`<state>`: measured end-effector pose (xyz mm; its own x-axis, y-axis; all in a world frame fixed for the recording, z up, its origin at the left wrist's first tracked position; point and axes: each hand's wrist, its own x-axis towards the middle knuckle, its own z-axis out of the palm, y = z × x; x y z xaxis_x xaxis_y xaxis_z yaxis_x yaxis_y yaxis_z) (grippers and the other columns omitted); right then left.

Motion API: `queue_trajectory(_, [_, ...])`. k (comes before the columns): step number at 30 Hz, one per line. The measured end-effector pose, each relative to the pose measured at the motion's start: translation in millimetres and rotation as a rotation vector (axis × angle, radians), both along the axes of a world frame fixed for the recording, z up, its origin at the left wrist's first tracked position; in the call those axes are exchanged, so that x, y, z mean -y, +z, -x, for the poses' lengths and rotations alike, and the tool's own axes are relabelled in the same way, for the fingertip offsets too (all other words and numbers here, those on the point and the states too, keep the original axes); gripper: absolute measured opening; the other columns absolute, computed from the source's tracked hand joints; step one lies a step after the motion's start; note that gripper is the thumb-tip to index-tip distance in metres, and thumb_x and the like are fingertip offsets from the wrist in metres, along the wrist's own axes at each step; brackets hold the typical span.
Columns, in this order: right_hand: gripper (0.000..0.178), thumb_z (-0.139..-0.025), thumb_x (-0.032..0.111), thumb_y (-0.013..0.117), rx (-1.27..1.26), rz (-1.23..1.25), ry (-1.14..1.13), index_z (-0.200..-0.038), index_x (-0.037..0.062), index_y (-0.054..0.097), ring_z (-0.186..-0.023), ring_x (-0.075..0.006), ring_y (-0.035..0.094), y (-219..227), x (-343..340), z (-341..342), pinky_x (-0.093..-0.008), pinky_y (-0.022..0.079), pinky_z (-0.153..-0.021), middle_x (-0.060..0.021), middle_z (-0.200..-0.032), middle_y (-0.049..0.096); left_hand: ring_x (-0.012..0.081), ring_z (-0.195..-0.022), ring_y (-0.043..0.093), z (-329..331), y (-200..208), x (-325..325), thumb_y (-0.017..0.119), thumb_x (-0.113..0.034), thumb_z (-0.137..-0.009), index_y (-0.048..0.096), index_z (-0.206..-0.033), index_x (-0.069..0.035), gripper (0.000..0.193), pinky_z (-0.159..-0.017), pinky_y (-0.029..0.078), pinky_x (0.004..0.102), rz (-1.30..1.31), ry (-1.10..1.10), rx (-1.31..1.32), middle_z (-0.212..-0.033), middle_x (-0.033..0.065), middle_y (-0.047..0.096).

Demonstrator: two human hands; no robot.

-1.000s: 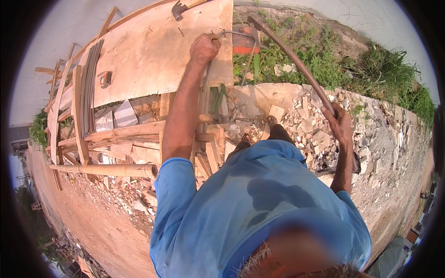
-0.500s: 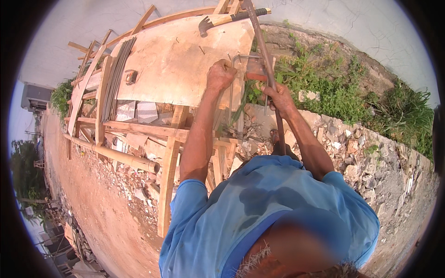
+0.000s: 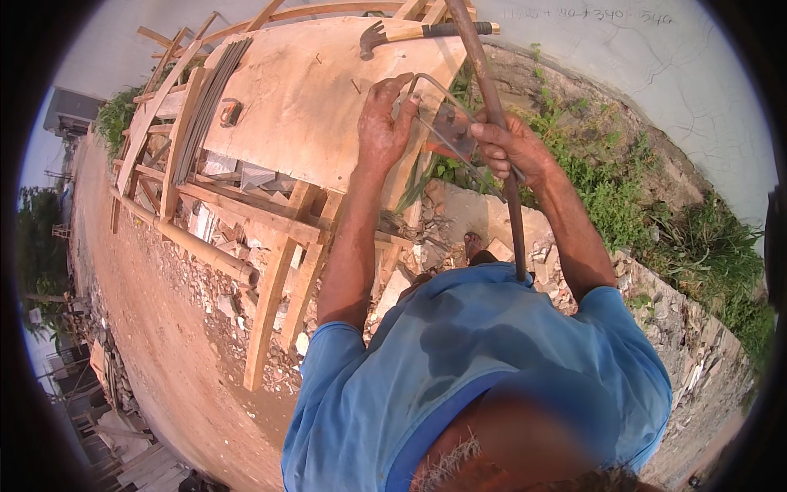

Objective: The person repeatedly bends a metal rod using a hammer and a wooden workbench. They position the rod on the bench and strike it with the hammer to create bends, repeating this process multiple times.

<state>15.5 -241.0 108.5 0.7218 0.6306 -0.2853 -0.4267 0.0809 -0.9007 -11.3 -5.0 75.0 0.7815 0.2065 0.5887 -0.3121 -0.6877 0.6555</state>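
Note:
A long brown metal bar point(image 3: 513, 221) slants from the far edge of the bench down to the front of my blue shirt. My right hand point(image 3: 516, 148) is closed round it at mid-length. A thin steel rod point(image 3: 455, 146), bent into a narrow U, lies between my hands, its bend at the far left. My left hand point(image 3: 384, 127) has thumb and fingertip at this bend, the other fingers loosely curved. One leg of the rod runs behind my right hand's fingers. Beneath the rod, a reddish-brown plate point(image 3: 449, 129) sits at the bench's right end.
On the plywood bench top point(image 3: 287, 107) lie a claw hammer point(image 3: 402, 34), a tape measure point(image 3: 229, 112) and a bundle of steel rods point(image 3: 209, 107). Nails point(image 3: 356, 85) stick up from the plywood. A bamboo pole point(image 3: 205, 250) runs alongside. Rubble point(image 3: 422, 254) covers the ground; weeds point(image 3: 607, 180) grow by the wall.
The bent rod has turned, so its legs now slant toward the right hand. My left hand has loosened from a fist and moved slightly left; my right hand has shifted right with the bar.

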Motion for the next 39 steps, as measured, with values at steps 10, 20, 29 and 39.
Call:
queue_trajectory(10, [0.025, -0.091, 0.026, 0.072, 0.373, 0.18, 0.125, -0.097, 0.0047, 0.061, -0.05, -0.0051, 0.043, -12, 37, -20, -0.025, 0.035, -0.045, 0.0047, -0.06, 0.047, 0.0181, -0.089, 0.068, -54, 21, -9, 0.065, -0.021, -0.092, 0.071, -0.108, 0.002, 0.029, -0.083, 0.055, 0.0319, 0.707, -0.312, -0.622, -0.104, 0.0127, 0.071])
queue_trajectory(20, [0.047, -0.086, 0.033, 0.076, 0.7, 0.476, 0.291, -0.116, -0.003, 0.067, -0.072, -0.0212, 0.063, -53, 35, -40, -0.0363, 0.05, -0.069, -0.0128, -0.083, 0.069, 0.0125, -0.082, 0.063, -79, 3, -7, 0.062, -0.01, -0.085, 0.062, -0.126, -0.001, 0.043, -0.073, 0.051, 0.029, 0.397, -0.397, -0.788, -0.099, 0.0068, 0.069])
queue_trajectory(29, [0.046, -0.085, 0.032, 0.074, 0.5, 0.498, 0.245, -0.116, -0.0016, 0.068, -0.071, -0.017, 0.06, -74, 59, -60, -0.0348, 0.047, -0.065, -0.0083, -0.08, 0.067, 0.0101, -0.072, 0.058, -139, -49, -27, 0.065, -0.012, -0.085, 0.063, -0.124, -0.003, 0.04, -0.064, 0.047, 0.0288, 0.13, -0.562, -0.768, -0.081, 0.0005, 0.065])
queue_trajectory(39, [0.029, -0.085, 0.028, 0.075, 0.456, 0.475, 0.207, -0.083, 0.0022, 0.062, -0.062, -0.0091, 0.046, -105, 65, -61, -0.031, 0.038, -0.056, 0.0027, -0.066, 0.048, 0.0259, -0.074, 0.067, -164, -65, 15, 0.059, -0.037, -0.093, 0.066, -0.109, -0.007, 0.034, -0.068, 0.051, 0.0389, -0.358, -0.375, -0.463, -0.08, 0.0126, 0.069])
